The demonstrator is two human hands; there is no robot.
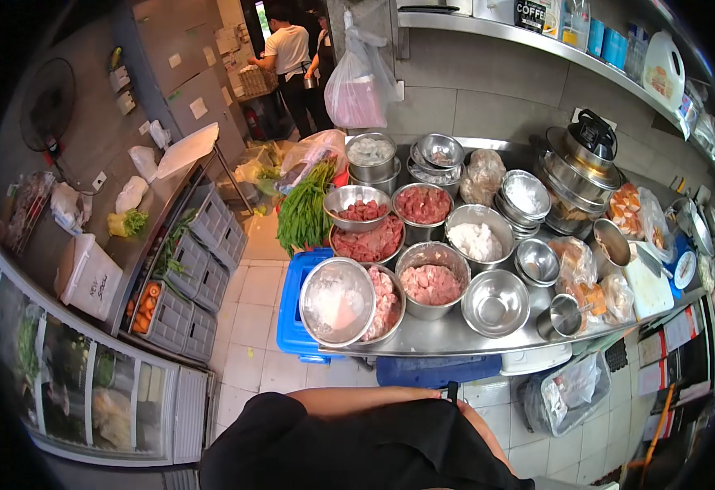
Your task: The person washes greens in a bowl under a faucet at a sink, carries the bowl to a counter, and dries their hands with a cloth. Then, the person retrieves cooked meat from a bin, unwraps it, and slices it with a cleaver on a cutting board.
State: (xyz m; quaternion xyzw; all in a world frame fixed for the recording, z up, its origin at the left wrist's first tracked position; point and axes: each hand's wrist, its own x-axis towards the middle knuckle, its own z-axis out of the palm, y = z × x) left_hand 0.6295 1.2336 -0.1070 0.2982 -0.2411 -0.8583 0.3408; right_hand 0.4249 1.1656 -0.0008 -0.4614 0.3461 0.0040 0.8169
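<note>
Both my forearms reach in front of my dark clothing at the bottom. My left hand [424, 394] and my right hand [459, 402] are close together at a small black object [452, 390]; their fingers are too small and hidden to make out. Beyond them stands a steel table [349, 349] with metal bowls. A bowl with white powder [337, 302] rests partly over a bowl of pale meat [384, 304]. Beside these are a pot of minced meat [432, 280], an empty bowl [496, 303], a bowl of white pieces [476, 242] and bowls of red meat [423, 204].
A blue bin [294, 310] stands at the table's left end, near leafy greens [304, 208]. A clear waste bin [568, 398] is on the floor at right. Grey crates [186, 290] and a glass-front fridge [88, 388] line the left. Two people [290, 61] stand at the back.
</note>
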